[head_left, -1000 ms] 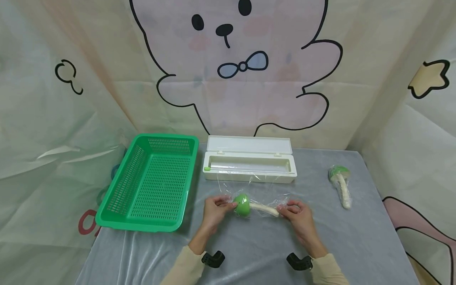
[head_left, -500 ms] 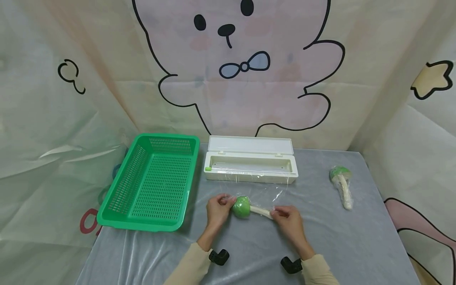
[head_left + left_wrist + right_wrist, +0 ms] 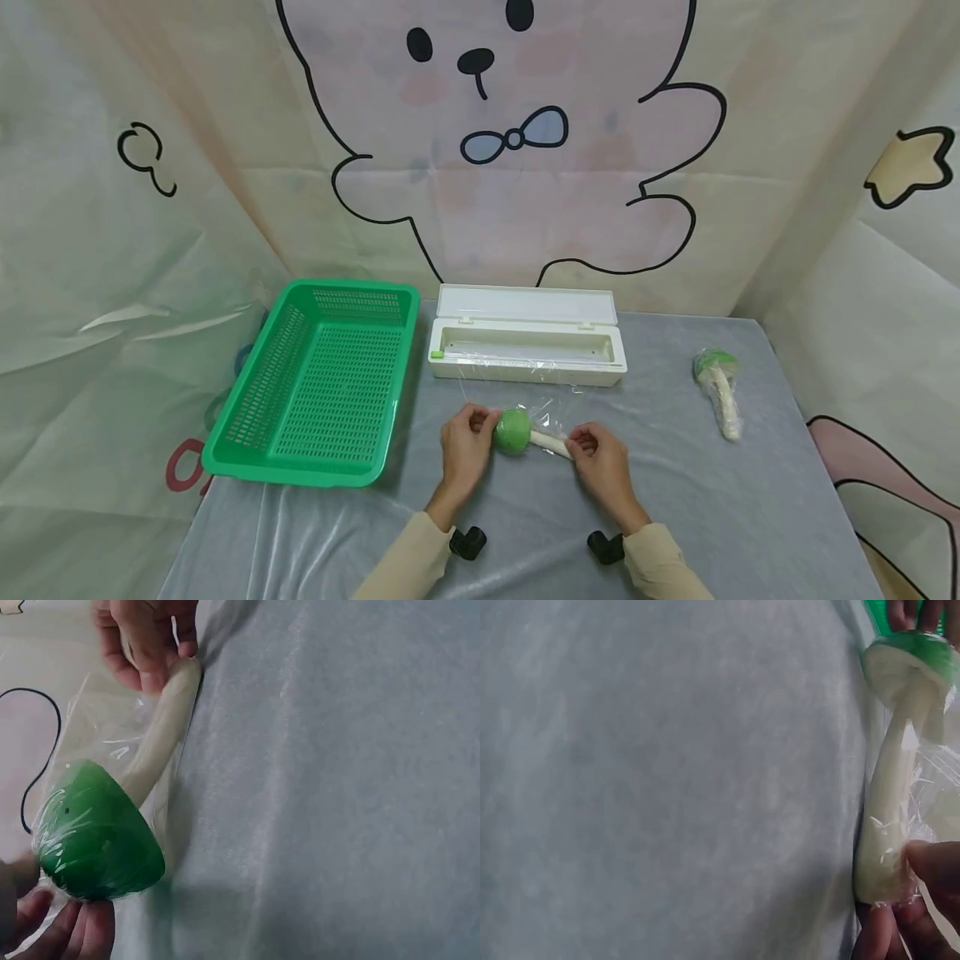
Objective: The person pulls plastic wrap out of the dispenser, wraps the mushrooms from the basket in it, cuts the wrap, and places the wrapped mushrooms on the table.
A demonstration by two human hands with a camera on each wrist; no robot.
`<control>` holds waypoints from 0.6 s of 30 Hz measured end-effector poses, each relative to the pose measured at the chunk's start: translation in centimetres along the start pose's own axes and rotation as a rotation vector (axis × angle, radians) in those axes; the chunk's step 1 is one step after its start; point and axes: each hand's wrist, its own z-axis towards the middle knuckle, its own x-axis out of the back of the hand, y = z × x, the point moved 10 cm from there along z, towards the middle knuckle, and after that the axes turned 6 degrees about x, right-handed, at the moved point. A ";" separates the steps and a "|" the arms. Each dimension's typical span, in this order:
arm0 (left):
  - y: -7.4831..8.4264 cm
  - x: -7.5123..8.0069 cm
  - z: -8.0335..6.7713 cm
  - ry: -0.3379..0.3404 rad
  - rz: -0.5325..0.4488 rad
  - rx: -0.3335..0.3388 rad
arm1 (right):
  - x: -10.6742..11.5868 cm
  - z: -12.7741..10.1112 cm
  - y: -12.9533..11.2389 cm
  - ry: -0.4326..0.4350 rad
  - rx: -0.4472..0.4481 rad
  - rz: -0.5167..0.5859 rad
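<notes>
Your left hand [image 3: 467, 437] pinches the film at the green cap of the toy mushroom [image 3: 525, 435], fingers curled round the cap's rim. Your right hand [image 3: 596, 454] pinches the film at the stem end, fingertips [image 3: 922, 870] curled over the stem tip. Both grips are closed on wrapped ends, none slack.

The mushroom sits mid-table, just in front of the film box [image 3: 527, 347], on the grey table [image 3: 750, 517]. In the wrist views it lies low on the cloth, probably touching; hard to be sure. Its long axis runs left-right across you: cap to your left, stem to your right and slightly nearer you.

Why this hold, as a judgement: one hand at each end keeps the cling film [image 3: 551, 412] taut round the piece and stops it rolling. The film trails back toward the box edge; can't tell if it's torn free.

The box lid is open, roll inside. A green basket [image 3: 322, 383] is left of the box, well apart from your hands. A second mushroom [image 3: 718, 385], wrapped, lies far right, cap away from you, stem toward you.
</notes>
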 end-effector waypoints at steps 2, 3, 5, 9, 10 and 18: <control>0.4 -0.5 -0.3 -0.060 0.029 -0.025 | -0.2 0.0 0.2 -0.015 -0.009 -0.014; 0.6 -0.7 -0.4 -0.092 0.048 -0.036 | -0.2 0.0 0.2 -0.023 0.000 -0.018; 0.8 -1.3 -0.7 -0.153 0.087 -0.052 | -0.2 -0.1 0.0 -0.032 0.046 -0.034; 0.8 -1.6 -0.9 -0.176 0.112 -0.044 | -0.4 -0.4 -0.9 -0.084 0.183 -0.056; 0.7 -1.5 -0.9 -0.167 0.107 -0.032 | -0.5 -0.4 -1.0 -0.098 0.208 -0.064; 0.7 -1.6 -0.1 -0.151 0.172 0.030 | -0.5 0.7 -0.1 -0.139 0.124 -0.039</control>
